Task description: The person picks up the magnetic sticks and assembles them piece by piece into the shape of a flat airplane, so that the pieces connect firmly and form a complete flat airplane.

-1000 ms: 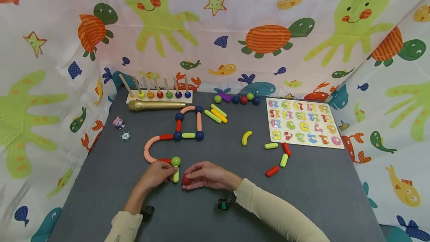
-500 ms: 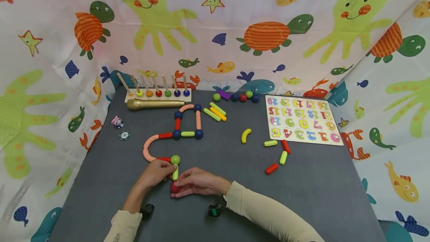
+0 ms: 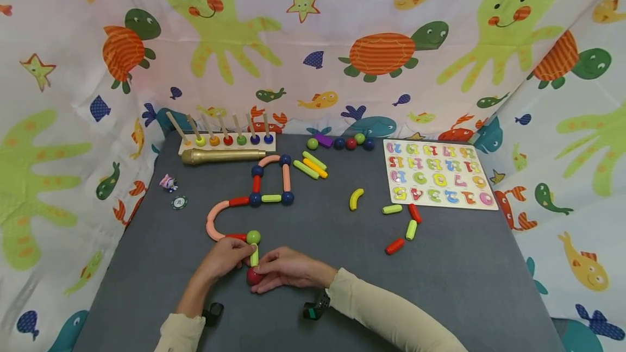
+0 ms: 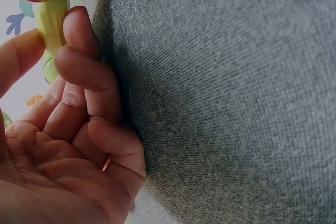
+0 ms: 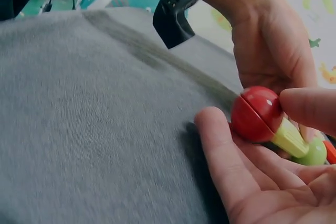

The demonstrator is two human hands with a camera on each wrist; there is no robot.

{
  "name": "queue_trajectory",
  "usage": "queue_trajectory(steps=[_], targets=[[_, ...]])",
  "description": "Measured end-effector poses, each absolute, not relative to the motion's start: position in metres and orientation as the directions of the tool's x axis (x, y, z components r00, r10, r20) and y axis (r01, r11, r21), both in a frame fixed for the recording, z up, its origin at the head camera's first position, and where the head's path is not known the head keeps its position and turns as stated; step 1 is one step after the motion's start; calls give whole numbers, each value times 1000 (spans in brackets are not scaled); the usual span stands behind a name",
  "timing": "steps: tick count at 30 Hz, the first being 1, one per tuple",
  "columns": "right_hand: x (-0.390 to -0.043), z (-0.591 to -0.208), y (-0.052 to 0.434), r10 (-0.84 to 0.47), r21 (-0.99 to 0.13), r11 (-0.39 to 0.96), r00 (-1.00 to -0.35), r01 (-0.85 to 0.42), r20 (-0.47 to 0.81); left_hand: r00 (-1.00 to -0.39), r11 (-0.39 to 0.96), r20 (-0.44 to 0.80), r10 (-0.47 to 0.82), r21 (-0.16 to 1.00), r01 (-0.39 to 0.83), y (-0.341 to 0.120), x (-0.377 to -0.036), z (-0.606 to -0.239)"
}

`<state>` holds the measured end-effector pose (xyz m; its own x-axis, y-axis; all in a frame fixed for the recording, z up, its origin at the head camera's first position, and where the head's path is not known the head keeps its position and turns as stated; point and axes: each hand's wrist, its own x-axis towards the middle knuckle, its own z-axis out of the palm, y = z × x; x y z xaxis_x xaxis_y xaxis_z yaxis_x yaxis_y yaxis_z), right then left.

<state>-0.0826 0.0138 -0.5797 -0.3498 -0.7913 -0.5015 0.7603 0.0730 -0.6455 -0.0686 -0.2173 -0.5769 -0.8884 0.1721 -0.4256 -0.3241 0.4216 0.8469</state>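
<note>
My left hand (image 3: 225, 258) pinches a short yellow-green rod (image 4: 51, 24) between thumb and finger. At the rod's far end sits a green ball (image 3: 253, 237), joined to a red rod (image 3: 237, 237) and a curved pink piece (image 3: 213, 220). My right hand (image 3: 288, 270) holds a red ball (image 5: 257, 114) between thumb and fingers, against the near end of the yellow-green rod. Beyond, the chain runs through another red rod (image 3: 239, 201) into a closed loop of dark blue balls (image 3: 255, 199) and rods.
Loose rods (image 3: 395, 246) and a yellow curved piece (image 3: 356, 199) lie to the right, before a number board (image 3: 442, 173). At the back are a peg board (image 3: 227, 144), a gold microphone (image 3: 222, 156) and several balls (image 3: 350, 143). A poker chip (image 3: 179, 202) and small figurine (image 3: 168, 182) lie left.
My right hand has moved left and slightly nearer, bringing the red ball from beside the yellow-green rod to its near end. My left hand keeps its pinch on the rod.
</note>
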Motion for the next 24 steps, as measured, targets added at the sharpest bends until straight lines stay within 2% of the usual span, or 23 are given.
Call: queue_trajectory(steps=[5,11,17,24], targets=[[-87,-582,28,-783,-696,116,-366,709,-503,-897,420,-404,179,856,-302,-215,-66,-572],[-99,-580,54,-759,-757,98,-443,646,-477,-886,425,-440,148,837,-345,-213,-66,-571],[-122,-569,96,-691,-825,54,-575,563,-437,-904,411,-390,173,863,-294,-215,-63,-572],[-146,-550,165,-523,-916,65,-768,397,-370,-887,499,-458,58,783,-372,-203,-59,-566]])
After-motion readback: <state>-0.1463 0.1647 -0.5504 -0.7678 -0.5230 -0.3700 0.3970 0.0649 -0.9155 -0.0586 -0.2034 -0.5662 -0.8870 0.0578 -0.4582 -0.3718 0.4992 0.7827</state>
